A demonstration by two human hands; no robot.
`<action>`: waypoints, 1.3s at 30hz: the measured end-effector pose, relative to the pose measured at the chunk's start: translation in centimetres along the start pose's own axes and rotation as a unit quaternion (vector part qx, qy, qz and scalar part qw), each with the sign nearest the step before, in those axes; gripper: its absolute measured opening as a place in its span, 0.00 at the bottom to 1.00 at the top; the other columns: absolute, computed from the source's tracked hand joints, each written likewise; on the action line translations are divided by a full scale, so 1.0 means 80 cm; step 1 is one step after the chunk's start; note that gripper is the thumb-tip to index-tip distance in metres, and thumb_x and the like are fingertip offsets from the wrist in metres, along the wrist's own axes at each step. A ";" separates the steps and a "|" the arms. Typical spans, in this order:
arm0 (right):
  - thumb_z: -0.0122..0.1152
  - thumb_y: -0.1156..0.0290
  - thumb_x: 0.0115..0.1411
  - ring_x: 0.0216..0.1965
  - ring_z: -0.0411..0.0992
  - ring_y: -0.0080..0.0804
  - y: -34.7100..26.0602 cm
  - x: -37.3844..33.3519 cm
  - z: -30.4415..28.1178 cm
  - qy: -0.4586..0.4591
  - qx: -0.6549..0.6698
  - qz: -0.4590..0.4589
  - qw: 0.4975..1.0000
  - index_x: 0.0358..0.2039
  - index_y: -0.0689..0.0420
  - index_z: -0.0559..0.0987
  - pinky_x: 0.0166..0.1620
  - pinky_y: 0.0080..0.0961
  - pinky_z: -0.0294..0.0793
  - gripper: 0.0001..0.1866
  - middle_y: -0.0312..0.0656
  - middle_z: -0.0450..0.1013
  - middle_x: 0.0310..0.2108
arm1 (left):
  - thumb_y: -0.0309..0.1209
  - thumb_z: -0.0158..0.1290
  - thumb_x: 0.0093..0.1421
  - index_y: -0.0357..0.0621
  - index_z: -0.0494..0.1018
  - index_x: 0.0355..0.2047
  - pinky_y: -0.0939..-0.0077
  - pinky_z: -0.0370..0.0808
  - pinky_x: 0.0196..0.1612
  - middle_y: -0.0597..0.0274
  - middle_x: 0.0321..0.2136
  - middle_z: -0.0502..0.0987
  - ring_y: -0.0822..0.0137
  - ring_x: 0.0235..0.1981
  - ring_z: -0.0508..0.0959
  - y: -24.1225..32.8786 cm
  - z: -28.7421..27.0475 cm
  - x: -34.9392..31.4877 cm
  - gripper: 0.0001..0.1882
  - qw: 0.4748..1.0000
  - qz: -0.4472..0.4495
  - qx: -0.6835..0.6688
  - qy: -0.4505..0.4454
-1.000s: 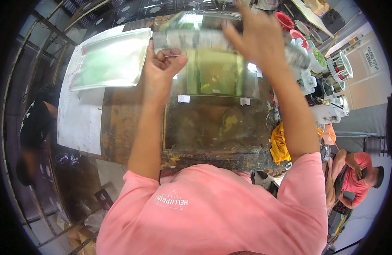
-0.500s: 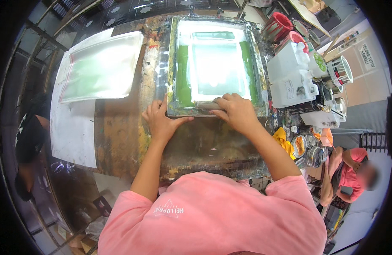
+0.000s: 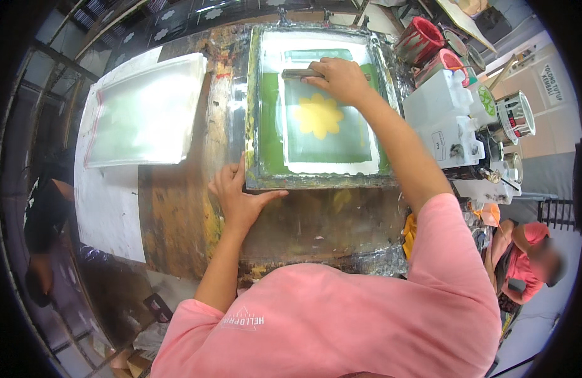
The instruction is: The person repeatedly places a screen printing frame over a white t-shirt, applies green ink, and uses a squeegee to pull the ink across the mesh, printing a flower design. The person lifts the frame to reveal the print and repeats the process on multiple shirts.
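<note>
A silk-screen frame (image 3: 256,179) lies on the stained worktable (image 3: 291,236), its mesh bordered in green with a yellow flower shape (image 3: 318,116) in the middle. My right hand (image 3: 341,79) is closed around a squeegee (image 3: 295,74), which rests across the far part of the mesh. At the frame's near left corner sits my left hand (image 3: 235,195), fingers spread. Its thumb stretches along the near edge and its index finger up the left side, both against the frame.
To the left, a stack of clear plastic sheets (image 3: 143,116) lies on white paper (image 3: 111,214). Paint pails (image 3: 420,41) and white plastic jugs (image 3: 439,120) crowd the right side. One person (image 3: 527,258) sits at the right; another person (image 3: 48,214) is at the left.
My right hand has moved the squeegee from the near end of the mesh to its far part. The yellow flower now shows. My left hand keeps to the frame's corner.
</note>
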State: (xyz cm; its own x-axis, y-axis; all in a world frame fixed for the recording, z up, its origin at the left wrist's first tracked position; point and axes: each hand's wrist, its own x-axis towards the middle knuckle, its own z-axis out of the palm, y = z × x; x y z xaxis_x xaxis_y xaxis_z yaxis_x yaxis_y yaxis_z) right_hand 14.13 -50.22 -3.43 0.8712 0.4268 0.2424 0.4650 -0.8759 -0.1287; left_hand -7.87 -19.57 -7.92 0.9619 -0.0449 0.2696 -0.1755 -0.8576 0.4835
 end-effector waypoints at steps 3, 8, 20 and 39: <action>0.55 0.36 0.69 0.42 0.80 0.47 0.013 0.037 -0.037 -0.098 0.032 0.017 0.995 0.42 0.50 0.84 0.44 0.48 0.79 0.28 0.43 0.80 0.35 | 0.67 0.76 0.32 0.45 0.74 0.67 0.60 0.60 0.56 0.61 0.40 0.75 0.61 0.46 0.73 -0.001 0.000 0.000 0.63 0.998 0.034 0.001 0.044; 0.57 0.36 0.68 0.43 0.80 0.48 0.041 0.046 0.005 0.041 0.024 -0.008 0.999 0.42 0.49 0.84 0.44 0.49 0.78 0.27 0.42 0.80 0.37 | 0.67 0.75 0.35 0.38 0.71 0.68 0.62 0.61 0.53 0.62 0.31 0.78 0.62 0.36 0.75 -0.006 0.009 -0.001 0.65 0.995 0.052 -0.061 0.055; 0.61 0.43 0.67 0.37 0.80 0.45 -0.128 -0.171 -0.053 -0.029 -0.025 -0.003 0.999 0.41 0.52 0.78 0.35 0.46 0.81 0.23 0.42 0.78 0.36 | 0.60 0.78 0.39 0.40 0.72 0.67 0.60 0.65 0.54 0.56 0.40 0.83 0.55 0.43 0.75 -0.001 0.004 -0.007 0.59 0.997 0.015 -0.065 0.033; 0.64 0.54 0.61 0.32 0.75 0.42 -0.151 -0.077 -0.251 0.296 -0.092 -0.013 0.951 0.31 0.56 0.83 0.47 0.45 0.64 0.17 0.42 0.76 0.25 | 0.52 0.59 0.69 0.21 0.54 0.73 0.50 0.68 0.61 0.32 0.57 0.71 0.40 0.54 0.73 0.044 -0.040 0.058 0.50 0.992 0.011 -0.066 0.103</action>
State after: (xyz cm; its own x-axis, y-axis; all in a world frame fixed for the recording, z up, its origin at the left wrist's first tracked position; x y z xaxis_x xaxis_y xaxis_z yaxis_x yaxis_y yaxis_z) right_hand 0.02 -46.76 15.91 0.5930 0.2951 0.7492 0.4028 -0.9144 0.0414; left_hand -4.67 -21.13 -2.28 0.8969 0.0550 0.4388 -0.2343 -0.7824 0.5770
